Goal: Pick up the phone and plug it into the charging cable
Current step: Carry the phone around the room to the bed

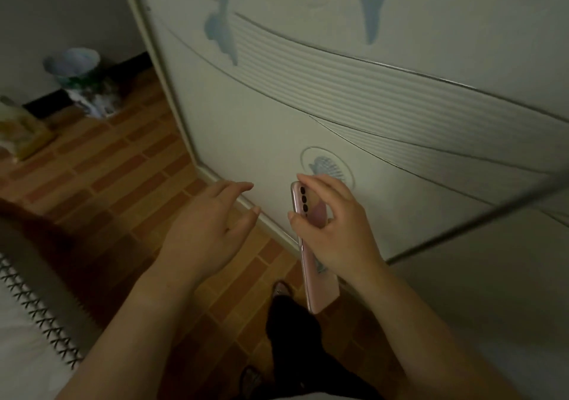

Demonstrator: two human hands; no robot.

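Note:
A pink phone (320, 288) with a column of dark camera lenses near its top stands almost upright in the air, its back turned to the right. My right hand (335, 230) is shut on the phone, thumb on its near edge and fingers curled over the top. To the left of the phone, my left hand (209, 230) hovers with fingers apart and holds nothing. No charging cable is in view.
A pale wardrobe door (354, 91) with blue fish and shell designs fills the right and top. Brown brick-pattern floor (107, 168) lies below. A lined waste bin (74, 67) stands far left by the wall. Bedding (27, 322) is at the lower left. My dark trouser leg (295, 338) is below.

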